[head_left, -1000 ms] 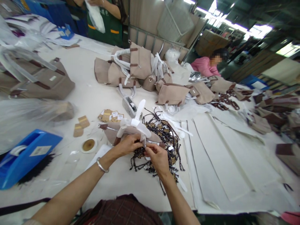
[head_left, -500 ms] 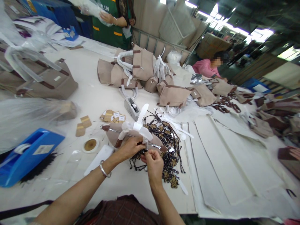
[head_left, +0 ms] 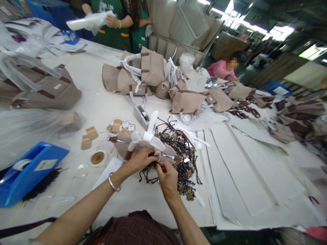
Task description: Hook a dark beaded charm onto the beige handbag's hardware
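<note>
A beige handbag [head_left: 120, 145] with a metal zip and brown leather tabs lies in front of me, its handles [head_left: 153, 142] wrapped in white. My left hand [head_left: 142, 160] is closed at the near handle's wrapped base, fingers pinched on it. Just to the right, my right hand [head_left: 167, 177] is closed in a pinch close to the left fingertips; what it grips is too small and hidden to make out. Beside and partly beneath the bag is a heap of black braided cords with gold-and-black flower-shaped charms [head_left: 187, 170].
A tape dispenser [head_left: 141, 116], kraft tags [head_left: 117, 126] and a tape roll [head_left: 97, 158] lie around the bag. At left are a blue dustpan [head_left: 38, 170] and another handbag [head_left: 51, 90]. More handbags [head_left: 153, 68] pile up behind; white sheets [head_left: 242, 177] cover the right. Co-workers stand beyond the table.
My hands stay together at the handle base, and the right fingers have shifted slightly. The view has moved a little. Across the table, a person's hands and clear plastic have shifted.
</note>
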### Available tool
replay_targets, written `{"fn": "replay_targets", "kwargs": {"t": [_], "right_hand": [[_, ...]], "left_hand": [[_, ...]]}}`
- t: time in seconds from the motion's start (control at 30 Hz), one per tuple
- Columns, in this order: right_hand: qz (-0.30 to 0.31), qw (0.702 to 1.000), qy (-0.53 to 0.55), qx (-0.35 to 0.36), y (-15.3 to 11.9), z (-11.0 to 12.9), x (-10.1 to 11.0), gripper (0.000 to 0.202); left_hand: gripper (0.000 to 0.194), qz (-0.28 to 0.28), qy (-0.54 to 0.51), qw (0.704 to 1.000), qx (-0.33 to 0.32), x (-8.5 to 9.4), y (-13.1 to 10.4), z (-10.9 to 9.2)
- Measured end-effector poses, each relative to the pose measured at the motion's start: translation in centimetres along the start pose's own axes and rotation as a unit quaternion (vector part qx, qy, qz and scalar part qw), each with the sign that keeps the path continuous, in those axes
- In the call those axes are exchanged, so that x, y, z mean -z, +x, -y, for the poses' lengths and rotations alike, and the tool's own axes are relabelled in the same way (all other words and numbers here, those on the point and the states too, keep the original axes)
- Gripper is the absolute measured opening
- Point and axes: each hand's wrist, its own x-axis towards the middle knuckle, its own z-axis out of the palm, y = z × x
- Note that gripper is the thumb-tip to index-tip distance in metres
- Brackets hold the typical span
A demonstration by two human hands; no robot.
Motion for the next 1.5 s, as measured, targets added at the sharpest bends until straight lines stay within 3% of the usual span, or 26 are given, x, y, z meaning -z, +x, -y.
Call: {"fn": "replay_targets", "kwargs": {"t": [0.07,0.2,0.3,0.37,0.43,0.5,0.73,0.87,1.0,1.17,1.3,1.5], "right_hand": [[-0.012,1.0,0.016,-0.014,-0.6,-0.3,-0.5,0.021],[0.059,0.972,0.159,-0.16,-1.2,-0.1,-0.8,0.038],[0.112,0.924,0.293,-0.22,-1.1,0.6,-0.2,0.047],[0.137,0.873,0.396,-0.249,-1.1,1.1,-0.1,0.043],[0.147,0.833,0.467,-0.257,-1.2,1.4,-0.4,0.038],[0.138,0.814,0.501,-0.259,-1.5,1.4,-1.0,0.035],[0.005,0.853,0.473,-0.22,-2.4,0.3,-2.8,0.032],[0.035,0.86,0.456,-0.228,-2.4,0.5,-1.5,0.028],[0.146,0.817,0.468,-0.303,-2.2,1.0,0.3,0.026],[0.171,0.759,0.532,-0.335,-2.4,0.5,0.4,0.022],[0.191,0.745,0.545,-0.334,-2.6,0.0,-0.1,0.021],[0.17,0.744,0.561,-0.322,-2.7,0.0,-0.8,0.025]], "left_hand": [[0.018,-0.011,0.011,1.0,0.012,0.0,-0.1,0.0],[0.018,0.001,0.002,1.0,0.02,0.4,0.3,-0.1],[0.018,0.005,0.005,1.0,0.012,0.5,0.7,0.0],[0.018,0.007,0.006,1.0,0.005,0.4,0.9,0.2],[0.018,0.009,0.01,1.0,0.007,0.3,0.9,0.3],[0.018,0.007,0.019,1.0,0.014,0.2,0.9,0.3],[0.019,-0.001,0.064,0.998,0.019,0.2,0.2,-0.2],[0.019,0.023,0.132,0.99,0.039,0.3,-0.6,-0.9],[0.021,0.076,0.141,0.987,0.025,0.6,-0.7,-1.9],[0.023,0.093,0.127,0.988,0.012,0.7,-0.6,-2.4],[0.021,0.099,0.109,0.989,-0.006,0.7,-0.6,-2.6],[0.023,0.103,0.088,0.991,-0.021,0.6,-0.4,-2.8]]}}
